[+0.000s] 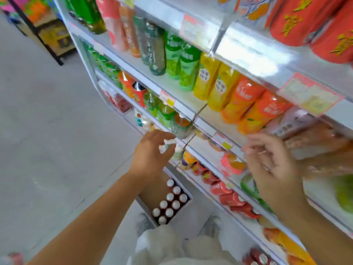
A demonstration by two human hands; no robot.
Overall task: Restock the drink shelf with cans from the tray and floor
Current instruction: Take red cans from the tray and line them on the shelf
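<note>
Fingers of the left hand [150, 150] curl loosely by a white cap [169, 141]; I cannot tell whether they grip it. The right hand [273, 163] hangs relaxed and empty before the shelf [191, 100]. Cans [170, 201] stand in a tray [188, 209] on the grey floor [47, 131].

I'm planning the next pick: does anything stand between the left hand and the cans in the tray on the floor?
Nothing visible does. The tray is open-topped, its cans exposed, below the left hand beside the shelf. Only the person's own left forearm overlaps the tray's far corner in this view.
</note>
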